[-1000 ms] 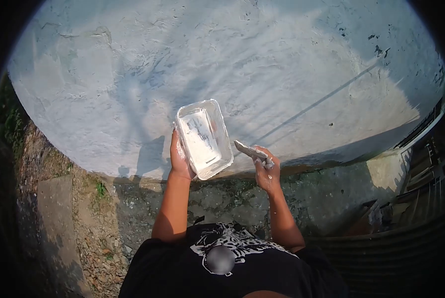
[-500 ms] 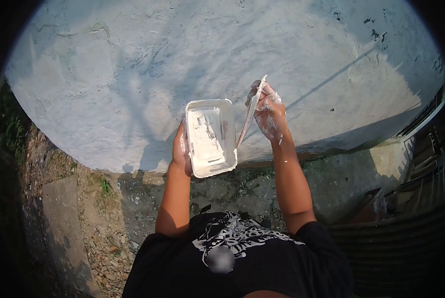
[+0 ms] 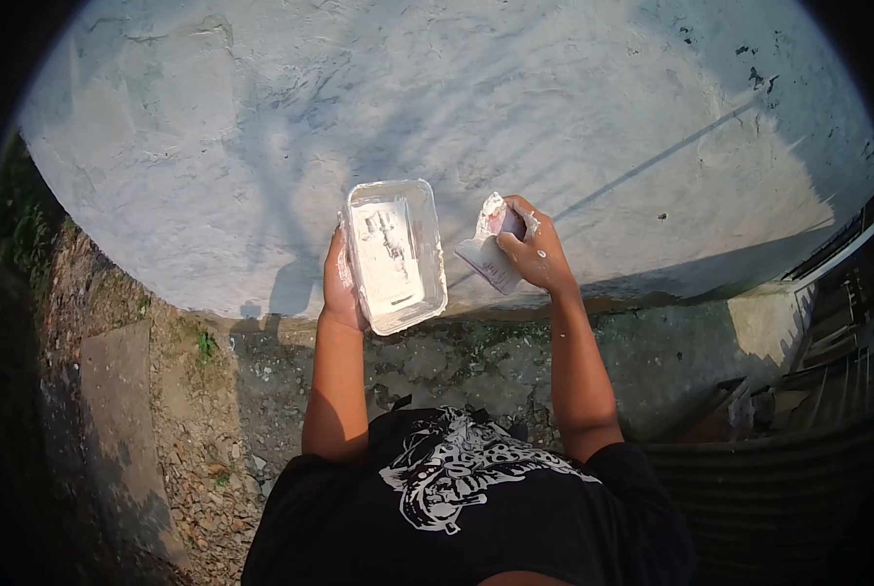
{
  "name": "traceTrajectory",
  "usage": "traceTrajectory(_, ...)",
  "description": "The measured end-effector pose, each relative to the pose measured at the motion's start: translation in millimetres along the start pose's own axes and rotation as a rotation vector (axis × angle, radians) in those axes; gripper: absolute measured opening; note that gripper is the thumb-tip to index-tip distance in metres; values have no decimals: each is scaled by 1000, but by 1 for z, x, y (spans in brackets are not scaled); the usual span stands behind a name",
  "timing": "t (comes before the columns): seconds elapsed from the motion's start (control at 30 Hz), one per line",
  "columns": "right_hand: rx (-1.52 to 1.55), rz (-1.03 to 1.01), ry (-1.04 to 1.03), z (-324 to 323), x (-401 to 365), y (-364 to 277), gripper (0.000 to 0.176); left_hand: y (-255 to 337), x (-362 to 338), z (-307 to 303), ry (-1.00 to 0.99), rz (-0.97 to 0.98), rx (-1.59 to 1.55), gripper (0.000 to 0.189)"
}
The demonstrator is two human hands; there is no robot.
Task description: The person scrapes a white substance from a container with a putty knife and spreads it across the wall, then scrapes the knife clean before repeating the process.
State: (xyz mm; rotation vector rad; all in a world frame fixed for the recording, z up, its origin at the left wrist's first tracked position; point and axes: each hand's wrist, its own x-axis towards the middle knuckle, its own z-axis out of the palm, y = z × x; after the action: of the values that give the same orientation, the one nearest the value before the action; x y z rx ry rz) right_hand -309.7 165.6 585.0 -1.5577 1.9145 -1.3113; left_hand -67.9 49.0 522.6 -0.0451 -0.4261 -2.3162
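Note:
My left hand (image 3: 339, 283) grips the left side of a clear rectangular plastic tub (image 3: 432, 256), its fingers partly hidden behind the tub. White paste (image 3: 382, 288), like wall putty, coats the inside and the rim. To the right, my right hand (image 3: 537, 252) is closed round a flat putty spreader (image 3: 490, 262) with a purplish edge. White paste clings thickly to the spreader's upper end, and smears of it show on my right hand. A gap separates the spreader from the tub. Both are held in front of a whitish plastered wall (image 3: 359, 107).
Below the wall runs a strip of rough concrete (image 3: 476, 366). Stony ground (image 3: 203, 420) and a flat slab (image 3: 120, 410) lie to the left. At lower right are dark corrugated sheeting (image 3: 769, 479) and a pale pipe (image 3: 837, 249). Dark chips mark the wall's upper right.
My right hand has come down and turned the spreader from edge-on to showing its flat face. The tub has shifted slightly up and left with my left hand.

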Motion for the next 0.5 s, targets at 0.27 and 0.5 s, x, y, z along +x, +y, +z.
traceTrajectory(0.27,-8,-208,54,-28,-5,-65,51,-2,-9,5,-16,-86,179,53)
traceTrajectory(0.5,-460,-515,-24,-3,-11,-75,43,-6,-17,13,121,-91,428,50)
